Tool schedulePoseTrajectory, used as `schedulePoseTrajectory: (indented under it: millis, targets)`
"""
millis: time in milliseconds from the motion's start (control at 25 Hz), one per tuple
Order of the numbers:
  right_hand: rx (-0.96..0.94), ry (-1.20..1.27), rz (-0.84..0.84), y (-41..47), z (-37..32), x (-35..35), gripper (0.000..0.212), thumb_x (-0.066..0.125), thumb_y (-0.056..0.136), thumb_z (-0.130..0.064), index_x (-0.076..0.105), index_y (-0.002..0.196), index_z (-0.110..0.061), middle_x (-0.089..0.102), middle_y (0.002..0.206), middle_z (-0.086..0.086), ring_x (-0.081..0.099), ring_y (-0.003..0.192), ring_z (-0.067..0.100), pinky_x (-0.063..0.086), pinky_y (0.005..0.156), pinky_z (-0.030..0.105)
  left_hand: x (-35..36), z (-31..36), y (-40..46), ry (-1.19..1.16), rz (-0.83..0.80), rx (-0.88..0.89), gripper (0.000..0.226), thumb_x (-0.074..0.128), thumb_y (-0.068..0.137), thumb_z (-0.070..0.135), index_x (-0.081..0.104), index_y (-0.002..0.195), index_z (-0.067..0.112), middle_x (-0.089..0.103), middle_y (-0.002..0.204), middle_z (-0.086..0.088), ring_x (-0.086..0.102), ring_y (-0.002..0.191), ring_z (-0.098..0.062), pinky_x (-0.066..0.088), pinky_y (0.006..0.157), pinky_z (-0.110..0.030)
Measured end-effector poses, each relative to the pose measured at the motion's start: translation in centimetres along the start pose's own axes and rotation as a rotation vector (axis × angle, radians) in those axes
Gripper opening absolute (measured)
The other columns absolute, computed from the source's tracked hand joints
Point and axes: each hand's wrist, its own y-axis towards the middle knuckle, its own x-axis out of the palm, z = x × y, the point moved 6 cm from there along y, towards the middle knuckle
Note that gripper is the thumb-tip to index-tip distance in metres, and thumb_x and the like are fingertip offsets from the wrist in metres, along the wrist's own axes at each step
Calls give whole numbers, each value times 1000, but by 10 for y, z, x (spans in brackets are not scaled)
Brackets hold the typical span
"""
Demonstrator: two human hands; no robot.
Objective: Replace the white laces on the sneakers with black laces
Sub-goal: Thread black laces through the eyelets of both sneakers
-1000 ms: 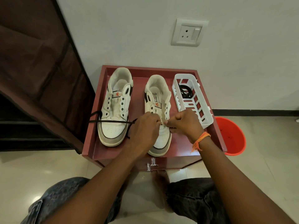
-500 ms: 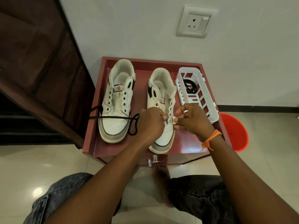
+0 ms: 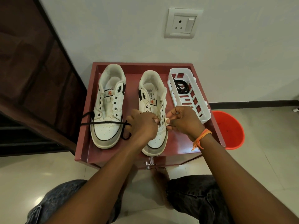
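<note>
From the head view, a dark red tray-topped cabinet (image 3: 181, 143) stands against the wall, its raised rim enclosing two white sneakers and a basket; the left sneaker (image 3: 108, 110) lies toe toward the person, its eyelets bare except at the lowest row, where a black lace (image 3: 105, 123) runs straight across the toe box, one end looping off the left side of the shoe and the other curling down on the tray between the two shoes; the right sneaker (image 3: 153, 101) lies beside it, slightly apart, with its toe partly hidden under the hands.

The left hand (image 3: 142, 125) is curled over the lower eyelets of the right sneaker, fingertips bunched at its lace area; what exactly they pinch is hidden; the right hand (image 3: 184, 120), with an orange thread band at the wrist, pinches a short white lace (image 3: 165, 122) end between thumb and forefinger just at the shoe's right eyelet row; the two hands are nearly touching.

A white slotted plastic basket (image 3: 199, 109) sits at the tray's right side, just beside the right sneaker; a coiled black lace (image 3: 181, 85) lies in its far end, the nearer part showing only slots.

On the floor to the right, partly behind the cabinet, an orange bucket (image 3: 233, 130) shows its inside with a few dark specks; a wall socket (image 3: 182, 23) sits above.
</note>
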Motion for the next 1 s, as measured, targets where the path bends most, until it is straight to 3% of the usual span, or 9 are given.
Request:
schedulePoseTrajectory:
  millis: [120, 280, 440, 560, 640, 720, 840, 1000]
  targets:
    - [2, -5, 6, 3, 1, 0, 19, 65, 83, 11, 63, 78, -7, 63, 73, 18, 66, 64, 29, 61, 69, 43, -1, 0, 0, 42, -3, 46, 20, 55, 98, 29, 73, 89, 34, 31, 120, 3, 31, 119, -26, 23, 88, -35]
    - [-24, -90, 1, 1, -4, 4, 23, 62, 84, 13, 62, 76, -9, 63, 73, 14, 64, 60, 23, 57, 56, 31, -2, -4, 7, 85, -81, 71, 18, 57, 97, 35, 71, 86, 38, 27, 117, 4, 31, 121, -26, 27, 90, -37]
    - [-44, -113, 23, 2, -3, 1, 23, 66, 82, 9, 62, 76, -13, 66, 82, 19, 67, 66, 26, 60, 63, 37, 3, -5, 13, 43, -119, 154, 20, 58, 96, 32, 72, 82, 34, 33, 128, -3, 30, 124, -29, 30, 102, -40]
    - [-163, -249, 121, -1, -6, 1, 14, 76, 74, -10, 62, 72, -11, 69, 72, 10, 69, 65, 24, 59, 64, 40, 4, -6, 19, -50, -94, 208, 20, 68, 85, 41, 71, 66, 43, 51, 121, 0, 47, 119, -21, 39, 97, -36]
    - [-210, -313, 149, -7, -8, 4, 28, 82, 71, -31, 65, 64, -9, 67, 60, 4, 65, 59, 19, 56, 60, 36, 7, -8, 24, -122, -95, 215, 23, 72, 76, 43, 67, 57, 54, 63, 110, -8, 60, 111, -25, 52, 92, -43]
    - [-189, -314, 125, -7, -6, 6, 37, 83, 71, -39, 68, 59, -7, 66, 55, 5, 65, 56, 21, 54, 57, 35, 8, -10, 25, -107, -86, 181, 18, 71, 73, 51, 66, 56, 54, 63, 110, -6, 58, 111, -23, 51, 93, -46]
    - [-178, -263, 79, -3, -8, 6, 30, 80, 77, -24, 71, 61, 0, 67, 56, 10, 67, 59, 28, 58, 62, 46, 4, -9, 21, -63, -63, 177, 22, 68, 82, 50, 67, 60, 46, 55, 117, 4, 46, 118, -16, 42, 98, -41]
    - [-218, -440, 68, -5, -15, 10, 25, 72, 84, -13, 71, 65, 3, 69, 63, 16, 66, 62, 30, 53, 61, 37, -1, -8, 18, 3, -55, 158, 29, 64, 91, 40, 60, 62, 44, 47, 125, 1, 35, 123, -21, 31, 96, -38]
